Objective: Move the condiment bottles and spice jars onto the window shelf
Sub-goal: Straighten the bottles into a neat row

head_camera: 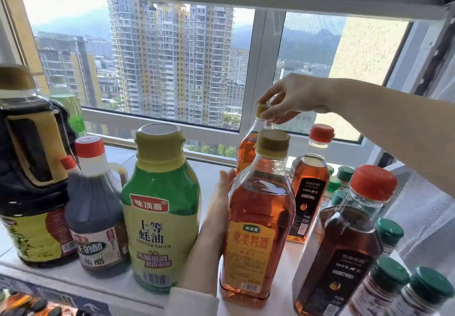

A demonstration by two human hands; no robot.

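Obs., head view. Most stock already stands on the window shelf [209, 168]. From the left:
- soy sauce jug [29, 168]
- dark vinegar bottle [96, 217]
- oyster sauce bottle [160, 217]
- front cooking-wine bottle [258, 229]
- two red-capped amber bottles [307, 192]
- green-lidded spice jars [391, 232] packed at the right end

Right hand [293, 96]: reaches over the front row. Its grip is narrow, thumb and fingertips pinched on the yellow cap of the rear amber bottle [246, 148], which stands upright near the window [172, 69], just behind the front cooking-wine bottle. Holding by the cap is likely the only workable hold, as the body is walled in by neighbours.

Left hand [216, 212]: lies along the left side of the front cooking-wine bottle, touching it. The visible finger looks straight; whether others curl behind the bottle I cannot tell. Probable purpose is to steady that bottle while the one behind is seated.

Judgement: placing step, late in the task. The rear bottle's base is hidden, so contact with the shelf is unconfirmed.

Risk: tall, narrow bottles stand close together, and a nudge could topple one.
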